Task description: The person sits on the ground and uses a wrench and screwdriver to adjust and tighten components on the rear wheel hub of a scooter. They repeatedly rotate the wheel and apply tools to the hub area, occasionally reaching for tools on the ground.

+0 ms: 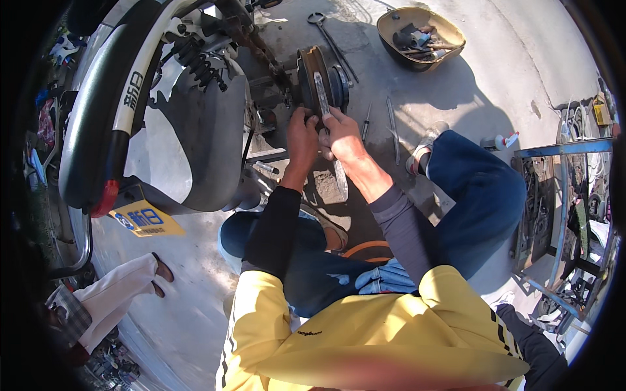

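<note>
My right hand (345, 140) is closed round a long flat metal bar (338, 179), which runs up along a small wheel (308, 68) beside a scooter. Just left of it my left hand (301, 143) has its fingers curled at the wheel's lower edge, beside the bar; what they grip is partly hidden. The scooter (94, 114) fills the upper left, with a black coil spring (199, 62) and a chain above my hands. A screwdriver (366, 124) and another metal rod (392, 130) lie on the ground to the right.
A bowl of tools (420, 52) and a long wrench (329, 45) lie at the top. A blue metal rack (561, 150) with parts stands at the right. Another person's legs (117, 293) show at lower left, another's (535, 339) at lower right. A yellow plate (163, 221) hangs off the scooter.
</note>
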`<state>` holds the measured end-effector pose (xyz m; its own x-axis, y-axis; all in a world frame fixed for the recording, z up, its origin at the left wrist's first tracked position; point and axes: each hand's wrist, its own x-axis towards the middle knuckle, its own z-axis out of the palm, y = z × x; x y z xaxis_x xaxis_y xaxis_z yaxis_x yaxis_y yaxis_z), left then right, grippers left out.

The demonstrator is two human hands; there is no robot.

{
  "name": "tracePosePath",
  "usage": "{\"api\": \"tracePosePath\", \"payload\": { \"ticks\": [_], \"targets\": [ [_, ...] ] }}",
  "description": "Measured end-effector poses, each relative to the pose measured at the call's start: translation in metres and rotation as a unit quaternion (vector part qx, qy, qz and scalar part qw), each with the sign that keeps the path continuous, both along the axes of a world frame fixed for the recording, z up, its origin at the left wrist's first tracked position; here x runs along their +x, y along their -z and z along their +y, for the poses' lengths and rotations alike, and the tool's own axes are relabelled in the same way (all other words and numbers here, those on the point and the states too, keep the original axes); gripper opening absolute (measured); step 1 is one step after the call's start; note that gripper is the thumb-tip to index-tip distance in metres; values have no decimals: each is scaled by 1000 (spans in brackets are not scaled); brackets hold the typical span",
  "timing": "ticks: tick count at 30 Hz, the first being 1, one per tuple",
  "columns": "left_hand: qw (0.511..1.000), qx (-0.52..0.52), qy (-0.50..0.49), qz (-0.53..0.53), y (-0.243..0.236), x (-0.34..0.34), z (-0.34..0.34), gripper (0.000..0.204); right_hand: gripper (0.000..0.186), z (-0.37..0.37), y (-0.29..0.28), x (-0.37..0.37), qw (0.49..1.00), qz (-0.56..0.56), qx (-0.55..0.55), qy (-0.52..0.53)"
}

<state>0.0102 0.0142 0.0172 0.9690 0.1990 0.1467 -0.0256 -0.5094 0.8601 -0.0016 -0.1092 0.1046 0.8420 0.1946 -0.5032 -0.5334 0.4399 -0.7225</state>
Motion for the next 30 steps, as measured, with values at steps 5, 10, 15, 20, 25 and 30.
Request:
{"api": "tracePosePath", "payload": {
  "ticks": [5,10,15,20,25,30],
  "targets": [
    [999,-37,-13,21,-28,6,0,18,40,-3,22,-44,996,-73,-60,1],
    [998,-69,-13,3,-21,5,0,19,31,-10,6,-17,999,-40,-25,-22],
    [997,-19,12,78,2,-7,11,21,38,-8,30,-39,994,-81,-68,-11],
    [1000,-7,-17,17,-11,3,2,20,34,-8,15,-24,997,-61,-52,-12],
    [997,-70,-30,24,-36,25,2,20,39,-2,34,-31,996,-70,-45,15],
    [998,-55,-31,21,-25,22,0,20,32,-6,14,-21,997,-48,-52,-14]
  ]
}}
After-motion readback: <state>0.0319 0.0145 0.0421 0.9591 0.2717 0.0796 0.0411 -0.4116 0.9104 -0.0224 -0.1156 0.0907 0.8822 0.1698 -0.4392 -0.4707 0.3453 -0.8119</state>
